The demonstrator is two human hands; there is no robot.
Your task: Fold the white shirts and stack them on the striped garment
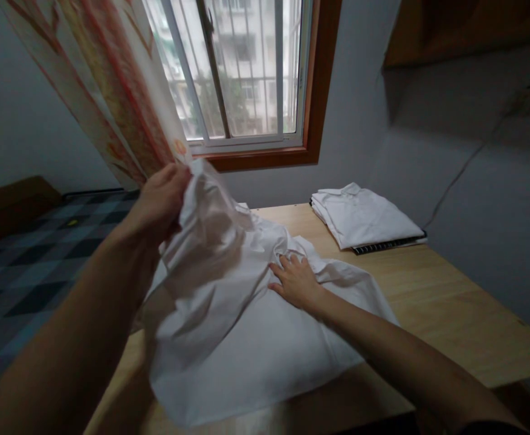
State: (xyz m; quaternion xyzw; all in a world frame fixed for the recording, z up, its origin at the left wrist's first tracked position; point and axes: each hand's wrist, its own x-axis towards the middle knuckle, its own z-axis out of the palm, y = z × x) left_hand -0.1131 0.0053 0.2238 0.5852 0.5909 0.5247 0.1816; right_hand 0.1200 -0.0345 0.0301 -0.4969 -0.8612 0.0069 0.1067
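Observation:
A white shirt (265, 350) lies spread and rumpled over the wooden table (446, 302), its hem toward me. My left hand (167, 193) is closed on one edge of the cloth and holds it up above the table, so that side hangs in folds. On the shirt's middle rests my right hand (297, 279), fingers spread and palm down against the fabric. The fingertips of my left hand are partly hidden by the cloth.
Folded white shirts (364, 214) sit on a dark item with a striped edge (385, 246) at the table's back right. A bed with checked bedding (33, 278) is at left. Behind are a curtain (110, 78) and a barred window (246, 72).

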